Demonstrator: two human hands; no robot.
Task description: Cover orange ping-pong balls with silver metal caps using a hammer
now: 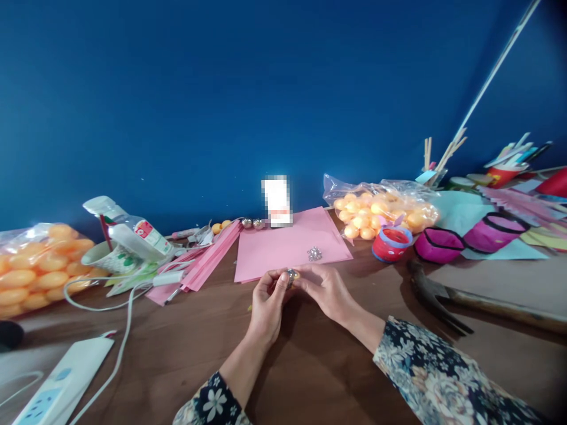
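Fingertips of my left hand (269, 301) and my right hand (325, 290) meet just in front of the pink paper (283, 251). Between them they pinch a small shiny silver-and-gold piece (291, 277); its exact kind is too small to make out. Both hands are closed on it, and the fingers hide part of it. On the paper, beyond my right hand, lies a little cluster of shiny silver bits (315, 254). Two round silver balls (252, 223) rest at the paper's far left corner.
A power strip (62, 383) and white cable (126, 336) lie at the left, near a bag of orange balls (44, 265). A claw hammer (482, 301) lies at the right. Behind it stand purple cups (440, 245), a red cup (390, 248) and another bag of orange balls (376, 212).
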